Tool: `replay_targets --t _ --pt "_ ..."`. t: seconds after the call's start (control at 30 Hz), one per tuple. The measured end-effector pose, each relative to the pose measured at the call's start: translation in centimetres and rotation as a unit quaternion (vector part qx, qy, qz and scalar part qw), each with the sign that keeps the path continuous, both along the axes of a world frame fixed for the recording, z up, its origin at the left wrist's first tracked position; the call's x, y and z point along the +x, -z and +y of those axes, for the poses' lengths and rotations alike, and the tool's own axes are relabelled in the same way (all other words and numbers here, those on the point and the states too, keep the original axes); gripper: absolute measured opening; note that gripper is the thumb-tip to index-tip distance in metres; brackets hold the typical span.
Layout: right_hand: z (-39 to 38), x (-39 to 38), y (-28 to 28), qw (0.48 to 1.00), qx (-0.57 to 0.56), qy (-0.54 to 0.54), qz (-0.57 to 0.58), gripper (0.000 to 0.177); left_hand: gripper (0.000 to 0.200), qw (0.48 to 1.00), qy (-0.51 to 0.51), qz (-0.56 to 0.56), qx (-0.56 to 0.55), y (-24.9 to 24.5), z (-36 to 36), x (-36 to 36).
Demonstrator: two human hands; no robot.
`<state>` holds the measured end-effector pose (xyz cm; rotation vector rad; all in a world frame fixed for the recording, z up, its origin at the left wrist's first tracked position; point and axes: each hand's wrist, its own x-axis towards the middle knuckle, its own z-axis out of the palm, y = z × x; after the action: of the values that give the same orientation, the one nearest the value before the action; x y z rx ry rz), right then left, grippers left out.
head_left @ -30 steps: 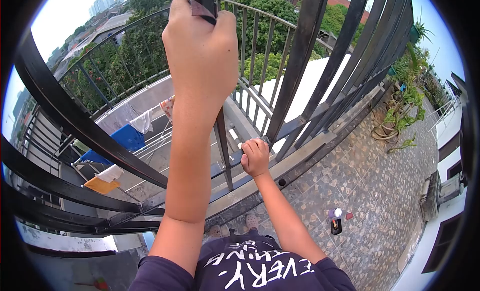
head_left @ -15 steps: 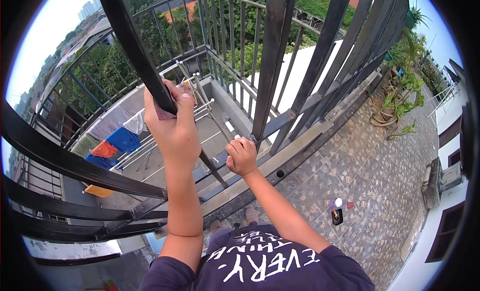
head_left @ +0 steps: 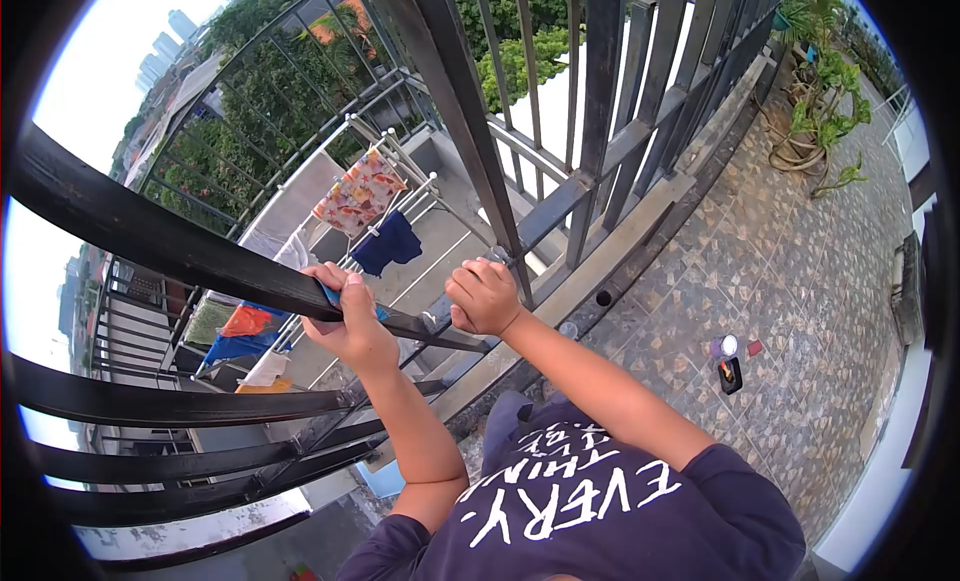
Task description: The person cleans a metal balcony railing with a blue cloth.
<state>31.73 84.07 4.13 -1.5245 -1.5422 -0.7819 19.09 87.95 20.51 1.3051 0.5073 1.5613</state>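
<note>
My left hand is closed around a black metal railing bar. Between its fingers and the bar shows the bluish edge of a small thin sheet, probably sandpaper; most of it is hidden. To the right, my right hand is curled in a fist over the lower crossrail, close to the foot of another upright bar. Its fingertips are partly out of sight.
Beyond the railing stands a white drying rack with laundry. On the stone-patterned floor lie a white-topped purple container, a black tray and a small red piece. Potted plants grow at the upper right.
My left hand has moved down along its bar, nearer the crossrail. My right hand stays at about the same place on the rail. The view has shifted and tilted, showing more laundry.
</note>
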Motion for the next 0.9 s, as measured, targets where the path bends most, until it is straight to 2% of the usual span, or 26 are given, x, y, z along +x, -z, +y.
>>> replay_targets --t 0.03,0.07,0.13,0.37,0.4,0.43,0.5,0.53,0.6,0.7,0.73,0.8,0.83,0.87,0.9 --pt "0.0 0.0 -0.1 1.0 -0.002 -0.003 -0.002 0.025 0.018 1.0 -0.008 -0.006 -0.003 0.2 0.1 0.3" --pt "-0.1 0.0 0.0 1.0 -0.001 -0.005 -0.003 0.025 0.019 1.0 -0.029 0.002 0.006 2.6 0.3 0.5" --pt "0.3 0.5 -0.3 1.0 0.005 0.0 -0.008 0.024 0.019 1.0 -0.015 0.013 0.003 4.7 0.4 0.1" --pt "-0.1 0.3 -0.4 1.0 0.011 -0.006 -0.009 0.024 0.017 0.999 -0.024 0.027 0.0 3.6 0.2 0.0" --pt "0.0 0.4 -0.5 1.0 0.008 -0.009 -0.012 0.024 0.016 0.999 -0.021 0.031 -0.001 2.3 0.2 0.2" --pt "-0.1 0.3 -0.5 1.0 0.004 -0.01 -0.011 0.024 0.016 0.997 -0.064 0.027 0.016 0.4 0.8 0.3" --pt "-0.2 0.2 -0.5 1.0 0.002 -0.019 -0.004 0.024 0.016 0.987 -0.147 0.045 0.055 -7.1 1.2 0.9" --pt "-0.1 0.3 -0.5 1.0 0.003 -0.021 -0.003 0.024 0.016 0.987 -0.15 0.041 0.05 -10.7 1.1 1.1" --pt "-0.1 0.3 -0.5 1.0 0.005 -0.02 -0.003 0.024 0.018 0.971 -0.223 0.068 0.056 -14.4 1.1 1.6" --pt "-0.1 0.2 -0.4 1.0 0.005 -0.019 0.003 0.024 0.025 0.918 -0.359 0.12 0.122 -12.0 1.0 2.3" --pt "-0.2 0.2 -0.3 1.0 0.005 -0.018 0.003 0.024 0.031 0.915 -0.378 0.096 0.108 -9.4 0.9 3.0" --pt "0.0 0.2 -0.3 1.0 0.009 -0.016 -0.002 0.024 0.029 0.888 -0.426 0.155 0.079 -3.7 0.1 3.3" --pt "0.0 0.2 -0.4 1.0 0.008 -0.021 0.003 0.024 0.027 0.895 -0.411 0.167 0.05 -0.1 0.0 3.2" --pt "-0.1 0.2 -0.5 1.0 0.009 -0.022 0.006 0.025 0.025 0.898 -0.405 0.151 0.081 3.4 0.3 3.1" --pt "-0.2 0.2 -0.5 1.0 0.008 -0.023 0.01 0.025 0.025 0.918 -0.37 0.135 0.052 3.0 0.5 3.3"
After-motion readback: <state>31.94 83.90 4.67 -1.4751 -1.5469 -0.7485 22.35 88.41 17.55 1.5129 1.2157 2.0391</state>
